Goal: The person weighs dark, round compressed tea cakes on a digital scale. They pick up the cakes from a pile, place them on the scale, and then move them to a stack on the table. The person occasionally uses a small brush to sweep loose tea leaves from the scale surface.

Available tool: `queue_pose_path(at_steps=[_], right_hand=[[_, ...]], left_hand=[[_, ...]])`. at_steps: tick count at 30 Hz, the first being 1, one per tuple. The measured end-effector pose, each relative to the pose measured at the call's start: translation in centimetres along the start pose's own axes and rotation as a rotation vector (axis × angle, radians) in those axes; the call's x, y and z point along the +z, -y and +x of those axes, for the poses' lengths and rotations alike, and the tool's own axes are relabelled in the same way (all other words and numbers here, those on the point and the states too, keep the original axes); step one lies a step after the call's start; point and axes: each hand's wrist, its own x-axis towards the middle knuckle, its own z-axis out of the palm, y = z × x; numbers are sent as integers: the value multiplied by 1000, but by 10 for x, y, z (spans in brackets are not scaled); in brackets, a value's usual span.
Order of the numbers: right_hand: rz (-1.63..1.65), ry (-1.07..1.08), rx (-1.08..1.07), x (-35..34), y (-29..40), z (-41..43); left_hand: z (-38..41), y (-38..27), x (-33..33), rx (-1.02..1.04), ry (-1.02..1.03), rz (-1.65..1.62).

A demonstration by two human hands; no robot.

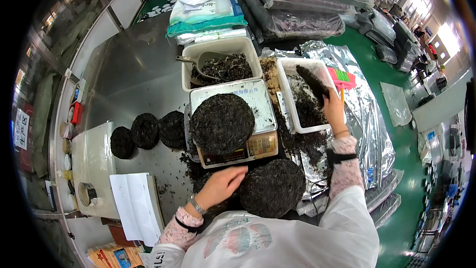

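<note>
My right hand (333,108) grips a dark pressed cake (311,82), probably of tea, tilted nearly edge-on inside a white plastic bin (306,130). Loose dark leaf (308,113) lies on the bin's floor below it. My left hand (223,184) hovers palm down with nothing in it, its fingertips beside a large round dark cake (273,188) close to my body. Another round cake (222,123) rests on the pan of a digital weighing scale (264,119) and partly covers its display. A further dark cake lies partly hidden under my left hand.
Several round cakes (145,131) stand in a row left of the scale. Behind it, a white bin (187,54) holds loose leaf and a scoop (202,63). Paper sheets (132,204), a tape roll (87,194), a pink-and-green brush (342,78) and plastic-wrapped bundles (301,18) surround the work area.
</note>
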Motion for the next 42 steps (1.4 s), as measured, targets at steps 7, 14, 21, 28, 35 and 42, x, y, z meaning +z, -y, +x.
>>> queue_pose_path(at_steps=[7,14,21,28,35,42], right_hand=[[299,732,-333,-118,168,-58],[512,483,-126,-47,217,-109],[570,321,-107,-15,246,-135],[529,224,-79,-6,264,-140],[1342,790,597,-49,212,-104],[1260,630,695,-41,174,-102]], left_hand=[[70,-68,-37,428,-284,422],[35,-35,3,123,-277,335],[21,-15,4,140,-483,315],[26,-19,13,145,-511,286],[32,3,-60,-233,-199,-820],[67,61,-75,-246,-530,-124]])
